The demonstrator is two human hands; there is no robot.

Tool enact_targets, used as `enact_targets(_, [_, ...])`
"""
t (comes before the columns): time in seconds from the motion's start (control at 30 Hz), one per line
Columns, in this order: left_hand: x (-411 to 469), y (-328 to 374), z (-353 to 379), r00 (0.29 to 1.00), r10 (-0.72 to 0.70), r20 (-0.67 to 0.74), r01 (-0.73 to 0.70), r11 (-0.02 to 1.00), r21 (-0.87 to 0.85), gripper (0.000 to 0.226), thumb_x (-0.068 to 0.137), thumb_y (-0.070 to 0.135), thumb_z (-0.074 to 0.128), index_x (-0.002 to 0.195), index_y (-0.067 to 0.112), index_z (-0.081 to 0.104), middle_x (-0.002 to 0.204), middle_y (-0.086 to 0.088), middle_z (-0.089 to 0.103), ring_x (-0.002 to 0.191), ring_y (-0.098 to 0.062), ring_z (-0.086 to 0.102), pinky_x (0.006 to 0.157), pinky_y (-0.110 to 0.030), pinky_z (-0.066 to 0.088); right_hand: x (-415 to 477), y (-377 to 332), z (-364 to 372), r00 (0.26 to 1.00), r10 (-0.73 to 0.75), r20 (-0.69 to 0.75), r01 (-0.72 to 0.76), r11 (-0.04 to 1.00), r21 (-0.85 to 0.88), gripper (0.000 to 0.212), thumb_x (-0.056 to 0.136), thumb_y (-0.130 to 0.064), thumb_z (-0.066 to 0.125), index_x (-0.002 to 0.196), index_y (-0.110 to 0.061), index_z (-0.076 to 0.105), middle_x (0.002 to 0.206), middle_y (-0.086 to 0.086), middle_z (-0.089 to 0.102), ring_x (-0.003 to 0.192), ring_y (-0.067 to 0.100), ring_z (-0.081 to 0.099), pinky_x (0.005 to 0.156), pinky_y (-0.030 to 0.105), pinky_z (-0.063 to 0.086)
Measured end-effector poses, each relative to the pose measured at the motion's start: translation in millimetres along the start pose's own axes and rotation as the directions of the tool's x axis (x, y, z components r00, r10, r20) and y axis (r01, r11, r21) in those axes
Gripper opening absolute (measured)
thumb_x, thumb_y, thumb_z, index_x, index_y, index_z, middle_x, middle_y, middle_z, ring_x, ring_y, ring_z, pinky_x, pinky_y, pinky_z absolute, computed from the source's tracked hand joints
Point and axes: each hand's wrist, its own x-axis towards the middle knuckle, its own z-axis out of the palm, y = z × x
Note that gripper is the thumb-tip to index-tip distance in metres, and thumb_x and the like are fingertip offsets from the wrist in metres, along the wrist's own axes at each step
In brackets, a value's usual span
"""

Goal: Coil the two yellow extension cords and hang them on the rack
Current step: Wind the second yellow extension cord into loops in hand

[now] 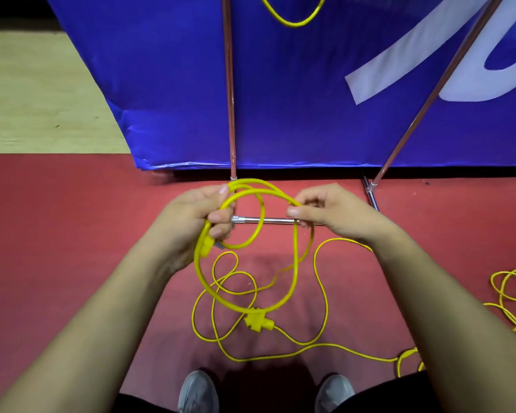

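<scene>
Shoes (pixel 198 391) stand by loose yellow cord (pixel 322 281) on the floor (pixel 72 234), below my left hand (pixel 197 219) gripping a few loops (pixel 294 263); right hand (pixel 331 213) pinches the next turn. Coiling looks barely begun.

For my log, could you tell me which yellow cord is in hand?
The centre cord, its loops gripped by the left hand and pinched by the right hand; the cord at the far right lies untouched on the red floor.

Two bare forearms (pixel 102 308), left hand (pixel 188 225) and right hand (pixel 334 216) with short plain nails, dark garment (pixel 399 391) over the legs (shorts or trousers, cannot tell), grey shoes (pixel 198 391) with rounded toes, uppers smooth and matte.
</scene>
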Motion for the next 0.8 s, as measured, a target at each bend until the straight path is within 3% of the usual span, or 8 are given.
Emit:
enact_targets(0.13, [1,2,-7,0.997,-0.005,-0.078,0.019,0.985,0.171,0.032,0.099,0.02,0.039,0.073,0.013,0.056,0.05,0.001,0.044,0.042,-0.014,0.044,0.045,-0.024,0.035,-3,33,-5,0.992,0.115,-0.058,-0.105,0.982,0.157,0.005,0.09,-0.007,0.065,0.088,-0.003,0.065,0.071,0.012,0.063,0.067,0.019,0.057,0.074,0.035,0.048])
enact_targets(0.2, [0,-3,-6,0.995,-0.084,-0.056,0.097,0.952,0.291,0.027,0.099,0.017,0.041,0.079,0.006,0.056,0.052,-0.005,0.056,0.046,-0.02,0.058,0.045,-0.023,0.042,-2,29,-4,0.982,0.108,-0.156,-0.071,0.972,0.225,0.009,0.09,-0.01,0.066,0.091,-0.001,0.068,0.066,0.007,0.058,0.06,0.016,0.05,0.064,0.027,0.044])
enact_targets(0.3, [1,-10,2,0.981,-0.191,-0.013,0.189,0.951,0.244,0.025,0.097,0.018,0.044,0.082,0.004,0.058,0.064,-0.016,0.068,0.057,-0.027,0.069,0.049,-0.024,0.048,2,11,0,0.98,0.007,-0.201,0.006,0.998,0.064,0.012,0.09,-0.016,0.067,0.093,-0.01,0.076,0.066,0.012,0.056,0.063,0.011,0.045,0.059,0.022,0.038])
enact_targets(0.43, [1,-10,3,0.978,-0.207,0.01,0.202,0.962,0.183,0.025,0.094,0.021,0.045,0.087,0.001,0.058,0.07,-0.019,0.068,0.05,-0.027,0.065,0.047,-0.027,0.048,2,-16,16,0.983,-0.125,-0.135,0.103,0.982,-0.161,0.009,0.087,-0.016,0.071,0.092,-0.019,0.078,0.067,-0.016,0.066,0.064,-0.004,0.053,0.065,0.012,0.038])
enact_targets(0.57, [-2,-11,4,0.984,-0.174,0.043,0.161,0.963,0.215,0.025,0.092,0.024,0.046,0.088,0.001,0.057,0.061,-0.01,0.06,0.042,-0.021,0.057,0.045,-0.027,0.044,-2,-36,33,0.969,-0.245,-0.004,0.236,0.936,-0.26,0.01,0.086,-0.021,0.072,0.094,-0.022,0.078,0.063,0.0,0.055,0.058,0.009,0.048,0.056,0.025,0.038])
enact_targets(0.63, [-2,-11,4,0.988,-0.144,0.05,0.131,0.969,0.21,0.024,0.093,0.023,0.045,0.087,0.002,0.054,0.055,-0.004,0.051,0.039,-0.019,0.049,0.044,-0.025,0.037,0,-34,34,0.977,-0.213,0.012,0.211,0.959,-0.19,0.007,0.086,-0.023,0.072,0.089,-0.019,0.076,0.069,0.014,0.061,0.061,0.022,0.05,0.059,0.035,0.041])
enact_targets(0.73, [-3,-9,3,0.997,-0.061,0.042,0.055,0.988,0.146,0.022,0.094,0.023,0.046,0.089,0.002,0.049,0.053,0.003,0.04,0.038,-0.014,0.037,0.047,-0.028,0.024,1,-11,22,0.994,-0.067,0.086,0.082,0.981,-0.174,0.013,0.091,-0.022,0.068,0.083,-0.012,0.071,0.073,0.012,0.065,0.068,0.012,0.052,0.066,0.034,0.044])
enact_targets(0.8, [-4,-6,3,0.999,-0.052,-0.016,0.053,0.996,0.071,0.021,0.094,0.022,0.044,0.085,0.003,0.048,0.053,0.001,0.045,0.041,-0.017,0.044,0.044,-0.024,0.033,-1,9,15,0.991,0.006,0.132,0.022,0.978,-0.209,0.017,0.094,-0.022,0.063,0.086,-0.009,0.069,0.085,0.014,0.07,0.079,0.015,0.06,0.08,0.039,0.048])
